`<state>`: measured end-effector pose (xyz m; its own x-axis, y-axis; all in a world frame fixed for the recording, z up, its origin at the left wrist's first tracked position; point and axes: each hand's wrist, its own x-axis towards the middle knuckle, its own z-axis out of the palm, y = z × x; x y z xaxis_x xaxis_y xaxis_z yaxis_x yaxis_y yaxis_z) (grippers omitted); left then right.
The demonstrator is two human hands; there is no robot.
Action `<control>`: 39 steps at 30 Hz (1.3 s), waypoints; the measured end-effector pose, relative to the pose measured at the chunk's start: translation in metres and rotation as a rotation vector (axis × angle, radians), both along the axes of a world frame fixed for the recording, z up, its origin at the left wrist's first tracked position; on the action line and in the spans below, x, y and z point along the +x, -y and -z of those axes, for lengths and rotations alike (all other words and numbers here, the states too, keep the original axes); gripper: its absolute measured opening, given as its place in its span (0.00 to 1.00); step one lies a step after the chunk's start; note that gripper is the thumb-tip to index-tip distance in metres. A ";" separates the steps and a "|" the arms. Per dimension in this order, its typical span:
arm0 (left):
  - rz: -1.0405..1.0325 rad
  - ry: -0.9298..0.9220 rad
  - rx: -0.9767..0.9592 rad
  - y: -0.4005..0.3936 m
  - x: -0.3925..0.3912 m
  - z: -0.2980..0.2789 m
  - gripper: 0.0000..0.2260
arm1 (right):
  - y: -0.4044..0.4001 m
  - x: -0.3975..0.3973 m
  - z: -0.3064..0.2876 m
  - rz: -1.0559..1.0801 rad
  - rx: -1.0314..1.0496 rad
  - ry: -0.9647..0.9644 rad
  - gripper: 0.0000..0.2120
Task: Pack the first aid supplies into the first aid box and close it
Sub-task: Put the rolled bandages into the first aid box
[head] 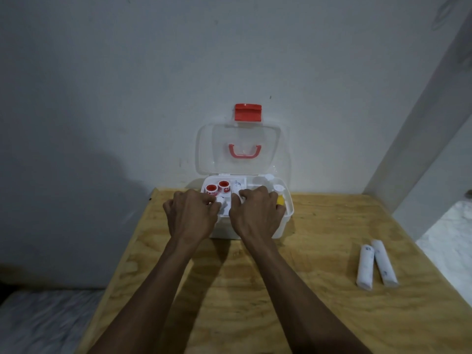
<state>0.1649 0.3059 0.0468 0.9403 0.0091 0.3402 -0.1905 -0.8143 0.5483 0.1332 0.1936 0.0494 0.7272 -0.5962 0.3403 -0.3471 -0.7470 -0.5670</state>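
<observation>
The white first aid box (286, 221) stands open at the far edge of the table, its clear lid (212, 149) with a red handle and red latch leaning back against the wall. Inside lie two red-and-white tape rolls (217, 189), a yellow bottle (280, 200) and white items. My left hand (191, 215) is curled over the box's front left, fingers closed on a small white item (221, 201). My right hand (258, 215) is curled over the middle, fingers on another white item (241, 199). Two white bandage rolls (376, 263) lie on the table to the right.
The wooden table (319, 290) meets a pale wall behind the box. A wall corner and bright floor lie to the right, beyond the table's edge. The left table edge drops to a dim floor.
</observation>
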 end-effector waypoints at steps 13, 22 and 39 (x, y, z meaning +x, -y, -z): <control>0.167 0.206 -0.308 0.017 -0.061 -0.015 0.13 | 0.054 -0.072 -0.010 -0.096 0.186 0.313 0.10; 0.496 0.152 -0.341 0.115 -0.123 -0.007 0.12 | 0.173 -0.154 0.003 0.111 0.220 0.278 0.09; 0.667 -0.334 0.211 0.262 -0.119 0.031 0.29 | 0.271 -0.164 0.043 0.099 0.406 -0.124 0.22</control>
<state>0.0462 0.0438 0.0162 0.7769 -0.6288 -0.0306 -0.5292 -0.6787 0.5092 -0.0311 -0.0775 0.0061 0.6804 -0.7325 -0.0222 -0.4899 -0.4320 -0.7572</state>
